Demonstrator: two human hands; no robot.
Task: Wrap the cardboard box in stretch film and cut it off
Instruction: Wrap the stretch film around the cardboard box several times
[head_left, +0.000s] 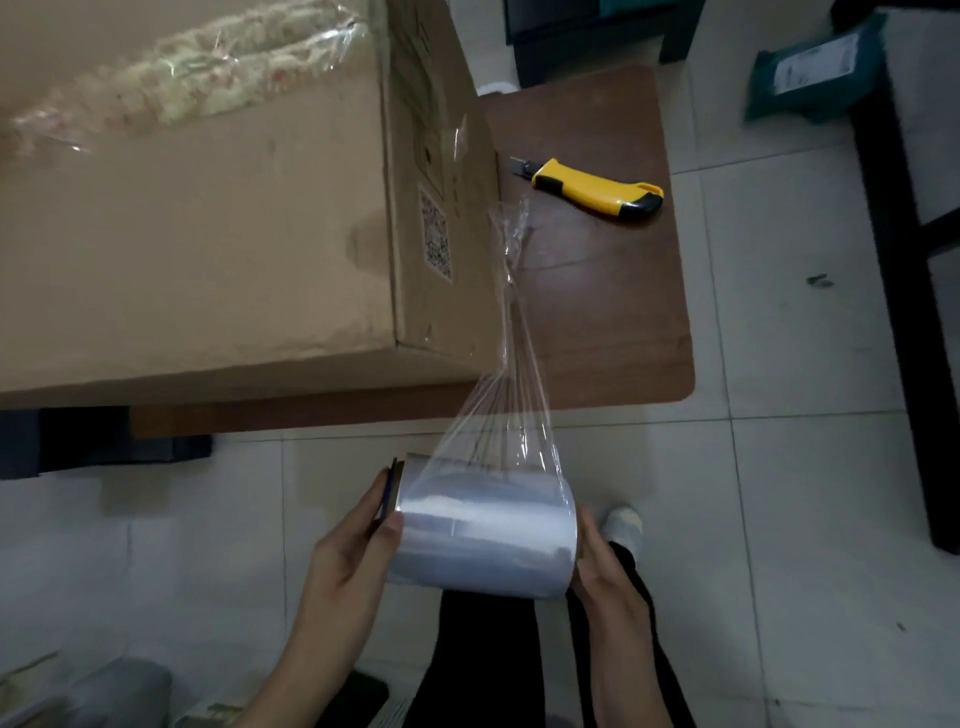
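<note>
Left hand (358, 540) grips one end of the roll (483, 530), thumb over the rim. Right hand (602, 561) cups the other end, fingertips hidden beneath. End-on grip presumably lets the roll turn and pay out. Film (511, 364) runs away from the fingers, necked to a rope, to the near corner of the box (208, 234), just beyond on the table (623, 312). Knife (597, 189) lies farther out, cut pending.

- The left hand (358, 540) is set at the left end of the film roll (483, 530). Its thumb is laid over the roll's surface and its fingers (383, 486) are pressed up along the end face.
- The right hand (597, 564) is wrapped round the right end from below, with the fingertips hidden.
- Both bare forearms are angled inward toward the roll, and the wrists are kept nearly straight.
</note>
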